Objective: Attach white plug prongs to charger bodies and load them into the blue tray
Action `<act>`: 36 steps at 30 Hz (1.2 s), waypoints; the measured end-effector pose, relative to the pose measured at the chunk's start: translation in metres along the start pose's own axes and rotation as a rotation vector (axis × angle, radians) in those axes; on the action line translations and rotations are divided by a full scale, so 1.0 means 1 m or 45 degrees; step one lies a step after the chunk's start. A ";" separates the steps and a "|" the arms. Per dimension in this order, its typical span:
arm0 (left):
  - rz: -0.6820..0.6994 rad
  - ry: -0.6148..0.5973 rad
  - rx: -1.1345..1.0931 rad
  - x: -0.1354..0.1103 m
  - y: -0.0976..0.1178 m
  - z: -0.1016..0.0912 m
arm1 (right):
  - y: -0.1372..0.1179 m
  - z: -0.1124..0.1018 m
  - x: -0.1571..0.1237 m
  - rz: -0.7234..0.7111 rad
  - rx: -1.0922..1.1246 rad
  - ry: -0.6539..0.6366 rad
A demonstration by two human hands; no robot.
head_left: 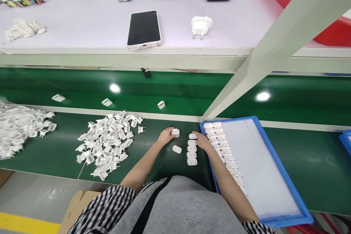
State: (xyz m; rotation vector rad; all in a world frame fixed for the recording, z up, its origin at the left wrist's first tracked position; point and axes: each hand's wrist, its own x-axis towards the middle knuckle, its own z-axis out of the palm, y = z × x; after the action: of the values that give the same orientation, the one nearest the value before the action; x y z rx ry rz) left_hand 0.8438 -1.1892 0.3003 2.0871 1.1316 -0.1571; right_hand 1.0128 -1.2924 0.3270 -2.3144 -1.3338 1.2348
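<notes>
My left hand (166, 136) is closed around a white plug housing (175, 132) on the green workbench. Just below it lies a single loose white piece (177, 149). With its fingers, my right hand (201, 140) grips the top white piece (193, 136) of a short column of several white pieces (192, 155). Right of that hand, a blue-rimmed tray (282, 170) holds two rows of white plug pieces (222, 144) along its left side. A large heap of white plug parts (108, 142) lies to the left of my left hand.
Another white heap (19, 128) lies at the far left. White pieces ride on the green belt (186, 95) behind the bench. A slanted metal post (263, 55) rises beside the tray. The shelf above carries a phone (144, 29) and a white plug adapter (201, 26).
</notes>
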 end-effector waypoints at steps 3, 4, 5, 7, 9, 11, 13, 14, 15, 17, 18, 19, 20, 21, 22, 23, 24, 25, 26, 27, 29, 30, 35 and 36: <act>0.040 0.028 -0.036 0.020 0.017 0.006 | 0.001 0.005 0.004 -0.018 0.022 0.007; 0.062 0.022 -0.052 0.025 0.024 0.010 | 0.001 0.006 0.004 -0.011 0.028 0.019; 0.092 0.004 -0.070 0.029 0.031 0.013 | 0.001 0.008 0.003 0.003 0.034 0.033; 0.163 -0.059 -0.102 0.034 0.045 0.020 | 0.001 0.008 0.002 0.045 0.047 0.058; 0.226 -0.131 -0.121 0.035 0.053 0.023 | 0.002 0.008 0.000 0.083 0.064 0.074; 0.257 -0.187 -0.126 0.032 0.053 0.020 | 0.002 0.005 -0.002 0.102 0.085 0.089; 0.245 -0.217 -0.115 0.026 0.043 0.010 | 0.003 0.003 -0.003 0.095 0.111 0.114; 0.224 -0.227 -0.103 0.020 0.034 0.004 | 0.003 0.002 -0.003 0.082 0.125 0.127; 0.193 -0.237 -0.087 0.013 0.024 -0.001 | 0.003 0.001 -0.002 0.065 0.138 0.138; 0.150 -0.318 -0.055 -0.005 0.004 -0.006 | 0.003 -0.001 0.003 0.022 0.162 0.155; 0.164 -0.378 -0.050 -0.016 -0.004 -0.005 | 0.003 -0.001 0.006 0.000 0.173 0.160; 0.199 -0.430 -0.055 -0.025 -0.010 -0.002 | 0.003 -0.001 0.010 -0.020 0.185 0.163; 0.243 -0.458 -0.069 -0.033 -0.014 0.003 | 0.003 -0.001 0.014 -0.036 0.197 0.163; 0.273 -0.439 -0.091 -0.038 -0.017 0.009 | 0.004 -0.001 0.018 -0.047 0.210 0.162; 0.275 -0.373 -0.117 -0.039 -0.018 0.015 | 0.004 -0.001 0.022 -0.053 0.223 0.160; 0.243 -0.274 -0.139 -0.037 -0.017 0.019 | 0.006 -0.001 0.024 -0.054 0.236 0.156; 0.191 -0.173 -0.155 -0.031 -0.016 0.022 | 0.007 0.000 0.026 -0.052 0.248 0.152; 0.138 -0.085 -0.168 -0.022 -0.014 0.023 | 0.009 0.001 0.028 -0.049 0.259 0.145; 0.098 -0.016 -0.178 -0.011 -0.011 0.023 | 0.011 0.002 0.028 -0.047 0.270 0.136; 0.077 0.030 -0.186 0.002 -0.007 0.021 | 0.014 0.003 0.029 -0.046 0.279 0.125; 0.098 0.071 -0.209 0.027 0.004 0.018 | 0.019 0.005 0.029 -0.045 0.297 0.106; 0.129 0.077 -0.224 0.038 0.011 0.018 | 0.021 0.006 0.029 -0.042 0.304 0.104; 0.311 0.026 -0.290 0.059 0.042 0.034 | 0.028 0.001 0.028 -0.018 0.330 0.171; 0.322 0.027 -0.301 0.059 0.044 0.037 | 0.028 -0.002 0.028 -0.019 0.335 0.189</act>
State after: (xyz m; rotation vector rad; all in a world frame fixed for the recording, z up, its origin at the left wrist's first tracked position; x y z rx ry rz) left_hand 0.9215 -1.1886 0.2731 1.9998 0.8438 0.1156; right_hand 1.0389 -1.2862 0.2980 -2.1601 -1.0676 1.1328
